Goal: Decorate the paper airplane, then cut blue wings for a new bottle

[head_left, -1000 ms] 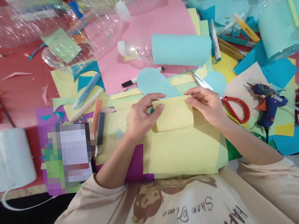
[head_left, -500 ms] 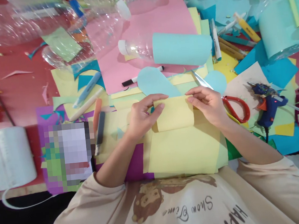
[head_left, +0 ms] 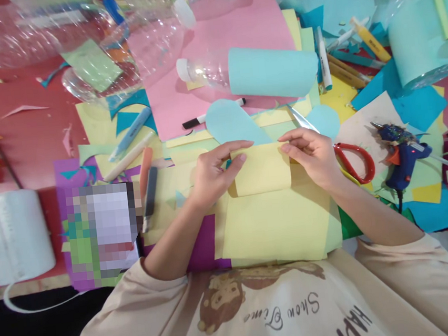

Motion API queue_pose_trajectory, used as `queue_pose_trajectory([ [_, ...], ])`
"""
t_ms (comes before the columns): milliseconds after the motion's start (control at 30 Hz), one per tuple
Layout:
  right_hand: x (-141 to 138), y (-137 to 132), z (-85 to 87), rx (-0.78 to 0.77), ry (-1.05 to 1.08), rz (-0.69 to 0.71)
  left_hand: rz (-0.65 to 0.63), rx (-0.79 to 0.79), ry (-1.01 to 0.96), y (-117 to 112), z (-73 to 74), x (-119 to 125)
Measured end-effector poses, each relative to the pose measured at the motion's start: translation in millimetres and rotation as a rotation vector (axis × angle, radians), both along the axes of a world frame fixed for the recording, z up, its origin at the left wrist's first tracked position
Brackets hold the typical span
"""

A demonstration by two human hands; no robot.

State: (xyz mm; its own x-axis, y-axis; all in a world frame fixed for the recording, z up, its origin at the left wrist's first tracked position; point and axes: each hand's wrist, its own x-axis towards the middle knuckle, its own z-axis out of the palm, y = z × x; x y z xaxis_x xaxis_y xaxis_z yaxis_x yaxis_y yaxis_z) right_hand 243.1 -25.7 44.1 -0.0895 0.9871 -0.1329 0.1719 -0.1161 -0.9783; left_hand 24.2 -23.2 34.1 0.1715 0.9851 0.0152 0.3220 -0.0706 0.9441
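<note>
My left hand point(head_left: 217, 174) and my right hand point(head_left: 310, 154) pinch the two top corners of a small yellow sheet of paper point(head_left: 263, 170). The sheet bulges slightly, its lower edge over larger yellow paper point(head_left: 275, 224) in front of me. Just beyond my fingertips lies a light blue paper piece point(head_left: 231, 121) with a rounded end. Red-handled scissors point(head_left: 356, 163) lie right of my right hand, their blades partly behind that hand. A clear bottle wrapped in light blue paper point(head_left: 273, 71) rests on its side farther back.
A blue glue gun point(head_left: 401, 159) lies at right on paper scraps. Markers point(head_left: 150, 199) sit left of my left arm. Clear plastic bottles point(head_left: 36, 30) spread along the back left, and a blue-wrapped bottle point(head_left: 413, 39) is at far right. A white box-like object point(head_left: 14, 235) stands at far left.
Almost nothing differs. Both hands keep the yellow sheet in nearly the same place, with only a tiny shift of the view.
</note>
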Motion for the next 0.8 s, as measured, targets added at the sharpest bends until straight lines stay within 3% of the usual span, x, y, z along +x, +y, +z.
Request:
queue_pose_trajectory([
  [333,0.3,1.7,-0.9,-0.006,-0.003,-0.007,0.004,-0.079,-0.050,-0.1,1.4,0.6],
  [800,-0.7,1.9,-0.5,-0.006,-0.001,-0.018,0.010,-0.029,0.000,0.6,0.0,0.9],
])
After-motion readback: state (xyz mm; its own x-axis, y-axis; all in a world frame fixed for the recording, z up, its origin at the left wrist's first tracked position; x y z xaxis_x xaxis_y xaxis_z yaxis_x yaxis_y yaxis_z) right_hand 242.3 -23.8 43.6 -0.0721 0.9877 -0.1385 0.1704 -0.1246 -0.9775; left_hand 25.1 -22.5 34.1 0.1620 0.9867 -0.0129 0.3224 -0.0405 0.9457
